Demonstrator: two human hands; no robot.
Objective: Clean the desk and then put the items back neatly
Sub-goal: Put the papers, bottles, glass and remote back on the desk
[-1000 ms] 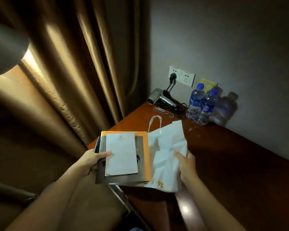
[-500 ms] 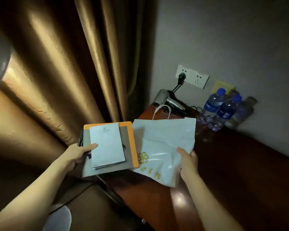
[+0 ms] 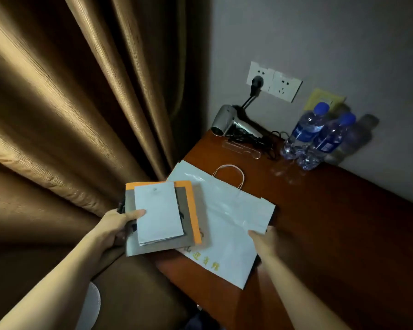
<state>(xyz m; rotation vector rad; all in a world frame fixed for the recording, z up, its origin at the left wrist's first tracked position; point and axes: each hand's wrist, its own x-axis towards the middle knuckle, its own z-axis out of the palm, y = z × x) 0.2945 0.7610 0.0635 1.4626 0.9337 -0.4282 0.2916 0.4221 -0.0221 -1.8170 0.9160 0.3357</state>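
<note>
I'm in the put-back step, by my read: laying the items down at the near-left corner of the surface.

My left hand is gripping the stack at its left edge, thumb on top of the white pad. The stack is a white pad over grey and orange folders, and something dark is poking out at the left that I can't identify. It's hanging partly off the surface's left edge and overlapping the left part of the bag.

My right hand is pinching the bag at its right edge. The bag is lying flat on the surface, handle pointing toward the wall, printed end toward me, near corner close to the front edge.

Back corner looks sorted: dryer plugged in, cord bundled beside it, clear comb in front, two bottles touching each other by the wall.

Next move, as I judge it:
- square the bag to the surface edge, let go with the right
- set the stack fully on the surface, on or beside the bag, edges parallel
- watch the pad, it's loose on top and could slide if I'm tilting the stack
</note>
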